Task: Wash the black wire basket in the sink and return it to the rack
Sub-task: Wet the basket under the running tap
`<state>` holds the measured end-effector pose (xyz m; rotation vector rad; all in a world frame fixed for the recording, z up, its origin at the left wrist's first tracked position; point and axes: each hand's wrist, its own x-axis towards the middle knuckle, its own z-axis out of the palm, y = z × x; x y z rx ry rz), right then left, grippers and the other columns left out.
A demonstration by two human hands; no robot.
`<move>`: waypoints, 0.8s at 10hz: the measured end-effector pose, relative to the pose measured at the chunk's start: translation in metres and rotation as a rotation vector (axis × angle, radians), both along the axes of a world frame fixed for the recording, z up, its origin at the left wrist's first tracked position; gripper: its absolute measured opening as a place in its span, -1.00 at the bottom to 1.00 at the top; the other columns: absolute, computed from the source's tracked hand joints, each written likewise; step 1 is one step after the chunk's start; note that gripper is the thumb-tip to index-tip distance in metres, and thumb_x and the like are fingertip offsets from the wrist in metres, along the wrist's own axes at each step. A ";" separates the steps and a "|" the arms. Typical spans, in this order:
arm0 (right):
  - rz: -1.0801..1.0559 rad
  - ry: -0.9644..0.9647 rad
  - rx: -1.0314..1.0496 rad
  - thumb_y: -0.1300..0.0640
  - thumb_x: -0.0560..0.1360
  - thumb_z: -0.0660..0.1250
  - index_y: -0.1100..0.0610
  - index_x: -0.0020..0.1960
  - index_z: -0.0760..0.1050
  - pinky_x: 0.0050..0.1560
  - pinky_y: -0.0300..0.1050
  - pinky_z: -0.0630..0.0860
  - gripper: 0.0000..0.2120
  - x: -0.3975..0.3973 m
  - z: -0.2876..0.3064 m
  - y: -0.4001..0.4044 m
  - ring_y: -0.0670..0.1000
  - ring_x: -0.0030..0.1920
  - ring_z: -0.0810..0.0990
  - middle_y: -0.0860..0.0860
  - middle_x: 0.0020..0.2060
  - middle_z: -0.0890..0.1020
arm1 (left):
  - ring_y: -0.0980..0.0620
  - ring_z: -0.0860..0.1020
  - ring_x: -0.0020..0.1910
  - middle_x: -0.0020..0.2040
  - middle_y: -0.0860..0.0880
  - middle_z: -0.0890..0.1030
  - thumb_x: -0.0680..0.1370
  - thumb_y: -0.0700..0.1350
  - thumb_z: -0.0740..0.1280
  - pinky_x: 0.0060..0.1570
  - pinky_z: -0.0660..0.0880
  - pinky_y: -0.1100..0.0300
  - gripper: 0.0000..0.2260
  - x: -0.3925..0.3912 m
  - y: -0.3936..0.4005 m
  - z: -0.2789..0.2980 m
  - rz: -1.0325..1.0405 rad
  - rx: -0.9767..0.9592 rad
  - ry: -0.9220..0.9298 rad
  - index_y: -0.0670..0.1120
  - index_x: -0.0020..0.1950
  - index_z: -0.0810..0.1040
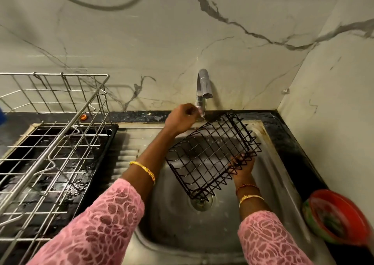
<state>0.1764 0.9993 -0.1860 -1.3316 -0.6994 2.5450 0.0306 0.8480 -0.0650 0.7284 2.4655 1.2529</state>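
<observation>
1. Counter point(287, 139): dark stone, runs along the marble wall into the right corner; steel sink point(269, 183) set in it, drainboard ribs on the sink's left side.
2. Rack point(52, 127): steel wire dish rack over a black drip tray, at the counter's left end; wet underneath.
3. Black wire basket point(210, 155): inside the sink, tilted, low corner near the drain point(202, 203), high edge up toward the tap point(203, 86).
4. Red bowl point(336, 218): counter's front right edge, beside the sink.
5. Right hand point(242, 166): grasping the basket's right rim, fingers curled through the wires.
6. Left hand point(182, 119): fingers curled at the tap's base, looks like gripping the valve; blurred, no clear stream seen.
7. Risks, as judged: one-handed hold on wet wire may slip, so the basket could drop and clang; opening the tap hard would splash off the tilted mesh onto the counter.
</observation>
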 end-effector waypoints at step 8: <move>0.309 0.116 0.189 -0.38 0.35 0.22 0.00 0.35 0.36 0.22 0.32 0.35 -0.30 -0.006 0.011 0.004 0.23 0.23 0.46 0.16 0.26 0.47 | 0.04 0.50 -0.37 -0.40 0.02 0.59 0.30 0.39 0.38 -0.15 0.45 0.11 -0.52 0.049 -0.065 -0.088 0.446 0.227 -0.334 -0.05 -0.33 0.58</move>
